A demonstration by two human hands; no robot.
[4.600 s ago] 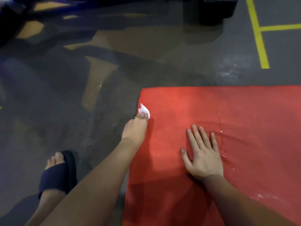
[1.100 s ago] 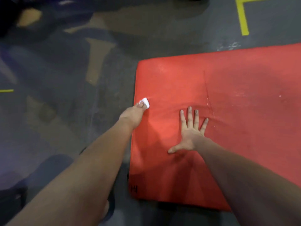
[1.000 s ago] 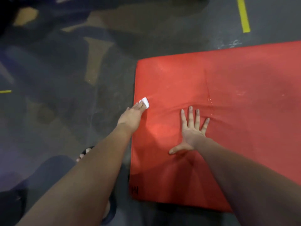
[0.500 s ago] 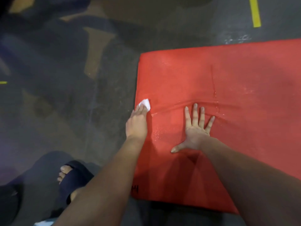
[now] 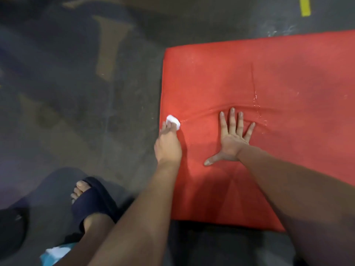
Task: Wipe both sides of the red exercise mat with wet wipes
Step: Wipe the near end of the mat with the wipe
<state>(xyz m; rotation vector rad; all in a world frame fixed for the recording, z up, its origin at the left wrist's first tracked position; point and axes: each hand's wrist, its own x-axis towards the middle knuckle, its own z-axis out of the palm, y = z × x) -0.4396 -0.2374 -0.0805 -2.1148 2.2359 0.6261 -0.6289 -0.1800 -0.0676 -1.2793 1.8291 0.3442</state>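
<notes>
The red exercise mat (image 5: 278,77) lies flat on the dark floor and fills the right half of the view. My left hand (image 5: 168,144) sits at the mat's left edge and holds a small crumpled white wet wipe (image 5: 173,121) against the red surface with its fingertips. My right hand (image 5: 231,138) lies flat on the mat with its fingers spread, palm down, to the right of the wipe. A crease runs across the mat just beyond both hands, with wet glints along it.
My foot in a dark blue slide sandal (image 5: 92,202) stands on the grey floor left of the mat. A light blue and white packet (image 5: 55,254) shows at the bottom left edge. A yellow floor line (image 5: 305,6) is at the top right.
The left hand with the wipe has drawn back toward me along the mat's left edge. The right hand stays flat in the same spot. The view has shifted; my sandalled foot now shows.
</notes>
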